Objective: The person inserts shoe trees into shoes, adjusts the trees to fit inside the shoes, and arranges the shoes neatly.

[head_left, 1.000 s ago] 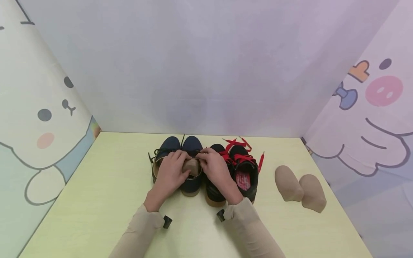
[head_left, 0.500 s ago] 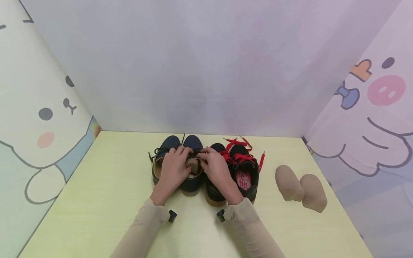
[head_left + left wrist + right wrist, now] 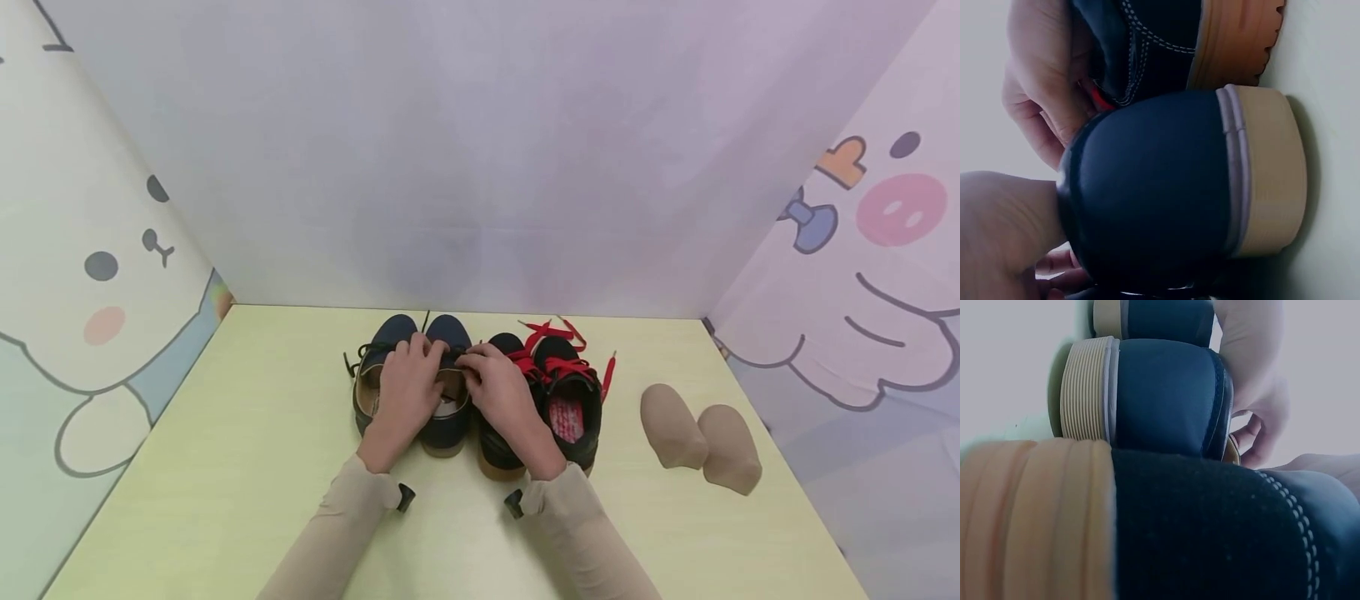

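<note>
A pair of navy shoes with tan soles stands mid-table, the right one (image 3: 447, 429) under both hands, the left one (image 3: 366, 392) beside it. My left hand (image 3: 424, 353) lies over the right navy shoe's opening, fingers curled at its black laces. My right hand (image 3: 467, 361) pinches the same lace area from the right. In the left wrist view, the navy heel (image 3: 1160, 187) fills the frame, with the right hand (image 3: 1041, 81) curled behind it. The right wrist view has the navy heel (image 3: 1160, 394) and the left hand (image 3: 1254, 381) curled over its top.
A pair of black shoes with red laces (image 3: 573, 408) stands directly right of the navy pair, and my right wrist crosses the nearer one (image 3: 495, 450). Two beige shoe inserts (image 3: 670, 425) (image 3: 729, 448) lie further right. Cartoon-printed walls enclose the pale green table (image 3: 247, 433).
My left hand has slid further forward over the navy shoe's opening, hiding its tan lining, and its forearm has shifted right. The right hand has barely moved.
</note>
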`<control>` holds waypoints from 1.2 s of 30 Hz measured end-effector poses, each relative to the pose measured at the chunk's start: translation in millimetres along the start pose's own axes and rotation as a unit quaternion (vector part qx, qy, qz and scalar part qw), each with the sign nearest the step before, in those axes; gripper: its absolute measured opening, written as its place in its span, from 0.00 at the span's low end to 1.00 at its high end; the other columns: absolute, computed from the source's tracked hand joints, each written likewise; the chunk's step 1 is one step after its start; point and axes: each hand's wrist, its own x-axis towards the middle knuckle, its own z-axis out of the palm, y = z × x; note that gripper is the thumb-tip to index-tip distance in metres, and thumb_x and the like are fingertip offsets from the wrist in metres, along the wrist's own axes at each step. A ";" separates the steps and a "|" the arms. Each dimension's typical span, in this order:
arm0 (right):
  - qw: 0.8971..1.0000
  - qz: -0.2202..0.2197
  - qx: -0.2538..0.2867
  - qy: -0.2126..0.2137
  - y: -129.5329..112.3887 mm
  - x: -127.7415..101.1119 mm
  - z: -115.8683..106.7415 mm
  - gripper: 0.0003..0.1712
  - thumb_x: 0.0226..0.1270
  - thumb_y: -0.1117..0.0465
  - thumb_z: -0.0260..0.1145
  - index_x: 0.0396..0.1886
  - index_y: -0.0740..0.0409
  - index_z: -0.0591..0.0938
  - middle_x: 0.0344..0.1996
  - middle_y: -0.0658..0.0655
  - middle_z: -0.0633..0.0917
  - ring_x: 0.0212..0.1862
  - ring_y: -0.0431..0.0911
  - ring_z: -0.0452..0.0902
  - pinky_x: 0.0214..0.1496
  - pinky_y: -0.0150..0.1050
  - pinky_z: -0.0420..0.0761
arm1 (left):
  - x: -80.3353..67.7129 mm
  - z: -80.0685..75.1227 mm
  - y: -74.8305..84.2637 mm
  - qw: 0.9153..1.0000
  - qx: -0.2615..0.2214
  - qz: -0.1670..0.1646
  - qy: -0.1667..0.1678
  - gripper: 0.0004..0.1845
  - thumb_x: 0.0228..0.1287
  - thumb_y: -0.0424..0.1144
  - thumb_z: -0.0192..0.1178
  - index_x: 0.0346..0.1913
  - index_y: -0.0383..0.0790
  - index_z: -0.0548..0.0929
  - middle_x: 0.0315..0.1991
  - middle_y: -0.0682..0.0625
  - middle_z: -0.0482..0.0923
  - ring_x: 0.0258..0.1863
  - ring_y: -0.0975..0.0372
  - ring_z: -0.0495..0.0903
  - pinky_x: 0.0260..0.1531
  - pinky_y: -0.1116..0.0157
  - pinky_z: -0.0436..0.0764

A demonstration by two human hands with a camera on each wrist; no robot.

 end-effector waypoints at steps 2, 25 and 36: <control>1.000 0.003 -0.001 -0.005 -0.6 -0.1 -0.7 0.10 0.71 0.64 0.71 0.49 0.51 0.91 0.53 0.56 0.86 0.50 0.51 0.88 0.53 0.48 0.89 | 0.3 -1.6 0.3 1.000 0.001 0.005 0.002 0.23 0.59 0.36 0.76 0.57 0.41 0.83 0.47 0.41 0.77 0.38 0.49 0.74 0.38 0.54 0.75; 0.997 -0.017 -0.069 0.016 -3.0 3.9 6.7 0.07 0.69 0.59 0.74 0.39 0.52 0.83 0.49 0.57 0.84 0.28 0.46 0.80 0.32 0.41 0.83 | 10.3 2.5 -5.6 0.998 -0.030 0.018 -0.048 0.24 0.66 0.42 0.69 0.64 0.43 0.82 0.57 0.43 0.86 0.52 0.46 0.87 0.63 0.38 0.69; 0.998 -0.012 -0.058 0.014 -3.5 1.4 6.1 0.05 0.68 0.57 0.75 0.36 0.50 0.85 0.51 0.55 0.84 0.28 0.46 0.79 0.30 0.39 0.80 | 16.2 6.2 -2.0 0.998 -0.035 -0.015 -0.057 0.20 0.60 0.39 0.74 0.55 0.48 0.83 0.45 0.46 0.87 0.38 0.50 0.87 0.61 0.36 0.69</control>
